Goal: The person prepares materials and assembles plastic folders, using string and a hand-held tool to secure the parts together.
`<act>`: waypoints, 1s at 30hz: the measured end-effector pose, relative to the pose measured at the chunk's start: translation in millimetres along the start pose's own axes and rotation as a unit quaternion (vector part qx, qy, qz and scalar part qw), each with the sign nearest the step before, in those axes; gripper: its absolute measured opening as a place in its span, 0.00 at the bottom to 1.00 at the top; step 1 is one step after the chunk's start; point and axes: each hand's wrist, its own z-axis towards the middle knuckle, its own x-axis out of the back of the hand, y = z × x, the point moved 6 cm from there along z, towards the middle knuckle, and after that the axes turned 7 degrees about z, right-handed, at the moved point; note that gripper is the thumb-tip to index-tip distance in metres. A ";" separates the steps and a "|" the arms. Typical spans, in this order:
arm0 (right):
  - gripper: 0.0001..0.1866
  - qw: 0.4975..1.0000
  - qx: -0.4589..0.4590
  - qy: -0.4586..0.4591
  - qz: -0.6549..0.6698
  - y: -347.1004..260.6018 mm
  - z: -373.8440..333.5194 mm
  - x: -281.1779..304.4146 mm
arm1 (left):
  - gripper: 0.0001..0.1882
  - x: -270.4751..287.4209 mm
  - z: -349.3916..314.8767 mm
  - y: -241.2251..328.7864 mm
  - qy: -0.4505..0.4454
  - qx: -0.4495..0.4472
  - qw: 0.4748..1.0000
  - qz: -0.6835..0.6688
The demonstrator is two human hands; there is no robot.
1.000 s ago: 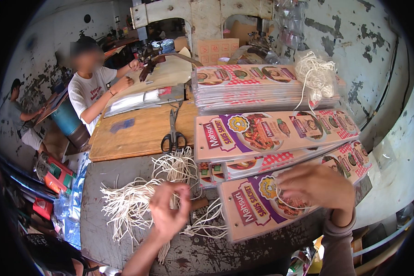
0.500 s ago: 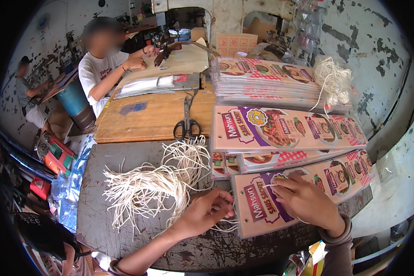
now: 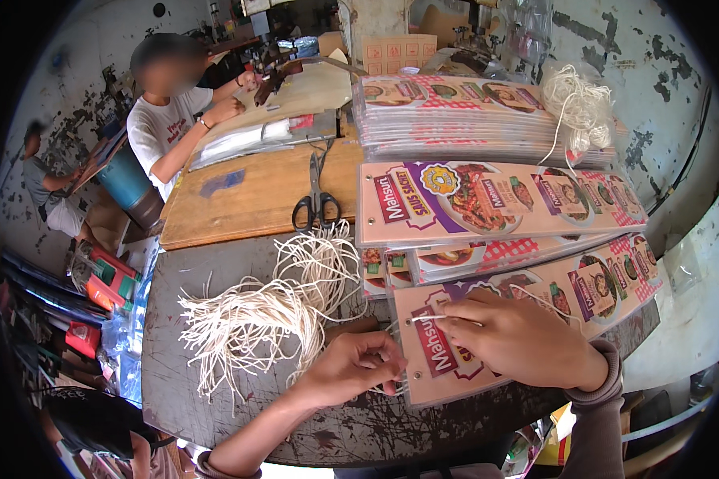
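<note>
A long laminated printed card (image 3: 475, 382), peach and purple with food pictures, lies at the table's front right with metal eyelets at its left end. Above it my right hand (image 3: 527, 335) is closed, pinching a white cord (image 3: 427, 318) near the upper eyelet. More of that cord trails over the card behind the knuckles. My left hand (image 3: 355, 367) sits at the card's left edge, its fingers curled and touching the edge. What lies between those fingertips is hidden. Left of it, a loose bundle of white cords (image 3: 252, 323) spreads on the dark table.
Black-handled scissors (image 3: 317, 203) lie on a wooden board (image 3: 256, 203). Behind my card are another card (image 3: 423, 227) and a tall stack of cards (image 3: 471, 132), with a bag of white cord (image 3: 579, 112) on top. Across the table a co-worker (image 3: 168, 120) works; other people are at left.
My right hand has moved left along the card, bringing the cord to the upper eyelet. My left hand stays by the card's left edge. The view has shifted slightly.
</note>
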 end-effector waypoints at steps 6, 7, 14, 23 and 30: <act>0.25 0.984 0.070 0.012 0.165 -16.0 0.9 14.5 | 0.08 9.2 -0.9 4.5 -0.040 0.037 0.998 0.011; 0.26 0.984 0.041 -0.050 0.165 -18.3 3.0 11.3 | 0.09 8.9 -1.7 3.2 -0.070 0.047 0.996 0.019; 0.17 0.976 0.064 -0.034 0.203 -20.4 7.2 1.1 | 0.16 -1.5 -9.7 9.9 -0.182 0.104 0.977 0.030; 0.11 0.970 0.086 0.008 0.229 -23.9 11.3 -4.1 | 0.15 -3.9 -8.0 4.7 -0.161 0.083 0.983 -0.016; 0.10 0.970 0.081 0.000 0.230 -27.6 13.2 -3.7 | 0.13 -0.6 -10.1 4.2 -0.177 0.084 0.981 -0.002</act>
